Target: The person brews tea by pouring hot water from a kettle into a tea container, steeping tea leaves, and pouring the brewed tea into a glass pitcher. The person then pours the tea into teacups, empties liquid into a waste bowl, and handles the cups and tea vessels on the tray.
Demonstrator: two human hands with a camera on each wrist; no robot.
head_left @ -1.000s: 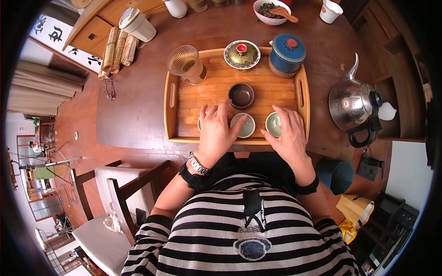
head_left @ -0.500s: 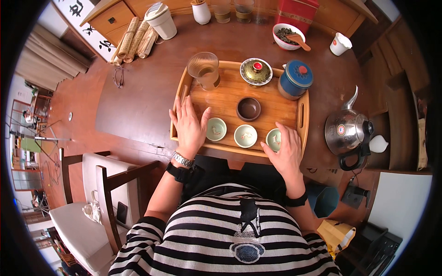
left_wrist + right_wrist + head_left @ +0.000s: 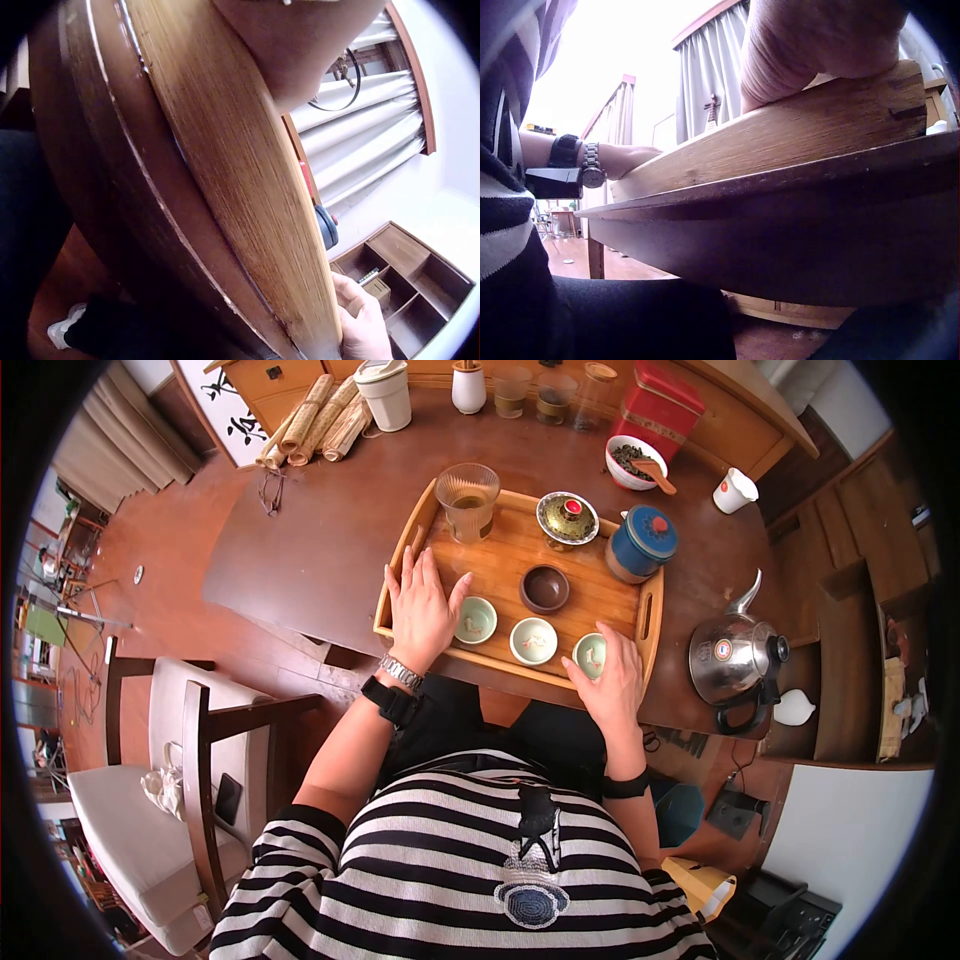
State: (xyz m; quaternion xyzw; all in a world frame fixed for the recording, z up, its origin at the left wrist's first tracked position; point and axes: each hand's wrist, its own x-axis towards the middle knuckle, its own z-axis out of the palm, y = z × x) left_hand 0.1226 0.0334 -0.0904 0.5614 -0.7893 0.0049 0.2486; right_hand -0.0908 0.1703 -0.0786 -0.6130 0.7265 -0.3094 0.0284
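Observation:
My left hand lies over the left front of a wooden tray, fingers straight, thumb apart and right beside the left green teacup. With my right hand I hold the right green teacup at its rim, thumb on the near left side and forefinger on the far side. Between them stands the middle teacup. Behind these sits a small dark brown cup. In the right wrist view, the heel of my right hand is at the tray's front rim.
Along the tray's back stand a ribbed glass pitcher with tea, a lidded gaiwan and a blue canister. A steel kettle stands right of the tray. Farther back are a tea-leaf bowl, a red box and bamboo rolls.
My left hand has moved left, from between the left and middle teacups to the tray's left side, uncovering the left teacup. My right hand stays at the right teacup. The head view has shifted.

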